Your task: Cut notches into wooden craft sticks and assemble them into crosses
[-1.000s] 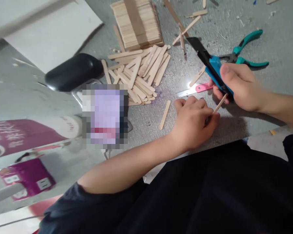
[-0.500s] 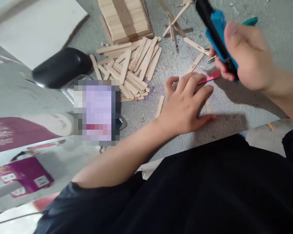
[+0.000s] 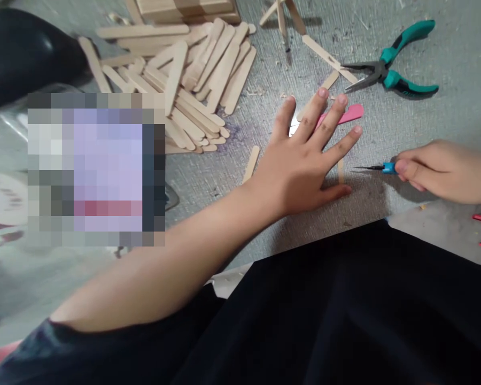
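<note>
My left hand [image 3: 300,166] lies with its fingers spread over the table. Below its fingers are a pink-handled tool [image 3: 353,114], a shiny metal piece [image 3: 294,126] and part of a popsicle stick [image 3: 331,80]. Another short stick [image 3: 341,170] shows between thumb and forefinger. To the right, my right hand [image 3: 428,168] is closed around a blue utility knife [image 3: 388,168]; its thin dark blade points left toward my left thumb, apart from it. Most of the knife's body is hidden in the hand. Needle-nose pliers [image 3: 380,70] with green handles lie open above, jaws touching popsicle sticks.
A loose heap of popsicle sticks [image 3: 200,96] spreads at upper left, below a bundled stack [image 3: 188,9]. Several joined sticks [image 3: 281,16] stand at the top. A black rounded object [image 3: 32,59] and a blurred-out screen [image 3: 108,166] are at left. The table edge runs along my dark shirt.
My right hand has come down and right with the utility knife, which now points left. My left fingers have spread flatter. The pliers are uncovered, and the view has shifted closer.
</note>
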`<state>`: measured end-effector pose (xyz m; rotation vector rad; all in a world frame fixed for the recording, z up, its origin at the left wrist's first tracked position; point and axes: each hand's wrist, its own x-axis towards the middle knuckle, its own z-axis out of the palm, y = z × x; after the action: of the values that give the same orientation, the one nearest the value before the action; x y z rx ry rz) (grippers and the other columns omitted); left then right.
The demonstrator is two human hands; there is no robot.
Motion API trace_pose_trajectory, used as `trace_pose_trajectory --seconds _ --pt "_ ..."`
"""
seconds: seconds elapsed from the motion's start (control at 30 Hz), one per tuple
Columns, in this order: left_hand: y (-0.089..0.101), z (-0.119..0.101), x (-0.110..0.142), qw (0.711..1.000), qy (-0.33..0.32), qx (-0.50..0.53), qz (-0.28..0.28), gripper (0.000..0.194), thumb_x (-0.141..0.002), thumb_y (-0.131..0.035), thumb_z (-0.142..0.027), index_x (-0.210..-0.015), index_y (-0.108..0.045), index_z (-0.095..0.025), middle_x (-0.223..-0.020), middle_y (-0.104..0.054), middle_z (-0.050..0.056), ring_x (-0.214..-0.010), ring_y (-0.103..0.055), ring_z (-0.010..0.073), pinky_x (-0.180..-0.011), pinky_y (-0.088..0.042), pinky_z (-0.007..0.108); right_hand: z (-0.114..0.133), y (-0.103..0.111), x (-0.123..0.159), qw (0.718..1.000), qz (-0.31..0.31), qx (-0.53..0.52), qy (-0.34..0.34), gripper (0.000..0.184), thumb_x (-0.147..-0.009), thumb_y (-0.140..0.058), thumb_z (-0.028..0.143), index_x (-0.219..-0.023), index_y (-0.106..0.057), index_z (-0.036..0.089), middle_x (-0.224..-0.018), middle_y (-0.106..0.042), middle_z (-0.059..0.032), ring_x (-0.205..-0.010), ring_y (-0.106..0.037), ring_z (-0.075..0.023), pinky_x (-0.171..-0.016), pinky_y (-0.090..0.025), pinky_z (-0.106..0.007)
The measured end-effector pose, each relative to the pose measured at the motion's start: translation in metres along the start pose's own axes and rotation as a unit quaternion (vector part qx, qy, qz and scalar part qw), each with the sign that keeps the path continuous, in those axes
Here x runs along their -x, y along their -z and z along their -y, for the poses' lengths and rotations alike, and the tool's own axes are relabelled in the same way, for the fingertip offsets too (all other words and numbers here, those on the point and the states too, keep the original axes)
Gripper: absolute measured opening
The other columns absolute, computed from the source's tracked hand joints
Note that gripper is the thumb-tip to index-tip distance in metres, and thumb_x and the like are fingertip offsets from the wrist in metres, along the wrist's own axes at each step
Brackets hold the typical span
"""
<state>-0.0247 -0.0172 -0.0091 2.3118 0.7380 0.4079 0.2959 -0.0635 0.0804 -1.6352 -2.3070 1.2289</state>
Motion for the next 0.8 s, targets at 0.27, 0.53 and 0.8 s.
trace_pose_trajectory --seconds 0.27,0.53,0.8 --pt "-0.001 0.0 -0.002 1.0 -0.007 -0.005 -0.003 0.097 -0.099 -0.092 -0.07 -0.181 -0.06 -0.03 -0.199 -0.046 0.022 -0.191 -0.025 0.0586 -0.148 -0.004 0.091 0.0 -0.002 -0.012 0.998 0.055 0.014 -0.017 0.072 -0.117 -0.063 0.084 -0.069 -0.056 0.031 -0.051 -0.058 0.0006 -0.043 -0.046 -0.0174 -0.051 -0.028 -0.045" --pt "0.001 -0.006 -0.003 1.0 -0.002 0.006 -0.011 0.092 -0.099 -0.095 -0.059 -0.179 -0.062 -0.028 -0.201 -0.045 0.018 -0.193 -0.022 0.0573 -0.151 -0.002 0.09 -0.001 -0.004 -0.011 0.998 0.05 0.039 -0.016 0.065 -0.118 -0.066 0.079 -0.075 -0.065 0.03 -0.062 -0.069 -0.003 -0.054 -0.05 -0.0215 -0.063 -0.033 -0.046" --pt "0.01 -0.013 -0.005 0.995 0.008 -0.083 0.051 0.094 -0.112 -0.077 -0.061 -0.193 -0.043 -0.029 -0.209 -0.021 0.019 -0.196 -0.015 0.0538 -0.15 -0.006 0.093 0.034 0.003 -0.018 0.972 0.128 0.117 -0.16 0.061 -0.122 -0.044 0.068 -0.077 -0.055 0.028 -0.069 -0.067 -0.005 -0.066 -0.056 -0.0228 -0.07 -0.035 -0.043"
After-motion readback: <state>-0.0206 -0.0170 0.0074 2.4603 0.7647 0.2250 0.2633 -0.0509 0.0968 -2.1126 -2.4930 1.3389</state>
